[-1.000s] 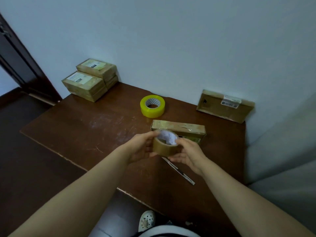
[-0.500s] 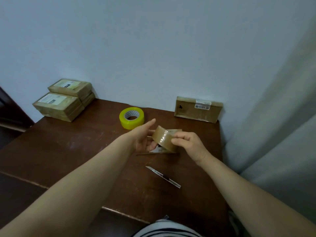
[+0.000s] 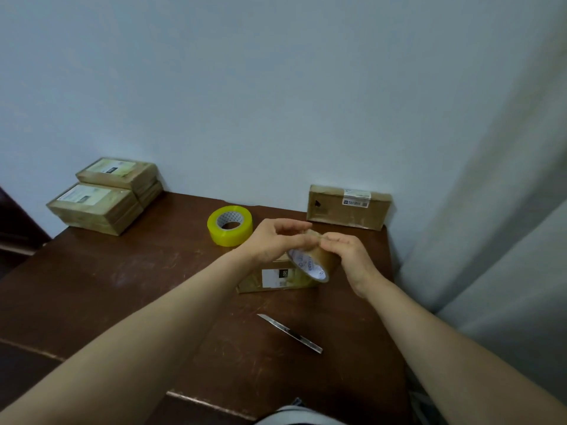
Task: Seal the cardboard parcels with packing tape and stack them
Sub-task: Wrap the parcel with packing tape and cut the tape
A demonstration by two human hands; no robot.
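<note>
Holding the brown tape roll (image 3: 313, 262) mid-frame, over the parcel (image 3: 270, 279) on the table (image 3: 122, 286): my right hand (image 3: 349, 259) curls round its rim, my left hand (image 3: 276, 240) pinches the top. Light, stiff, probably slick; I'd grip the core sides.

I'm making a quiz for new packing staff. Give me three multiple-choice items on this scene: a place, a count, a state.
1. Where does the knife lie? A) on the table B) on the floor C) on a chair
2. How many tape rolls show? A) one B) two C) four
3. The lone parcel at the back right is: A) lying flat B) standing on edge C) torn open
Answers: 1 A, it lies on bare wood; 2 B, one yellow roll, one brown roll; 3 B, its broad face faces the room.
</note>
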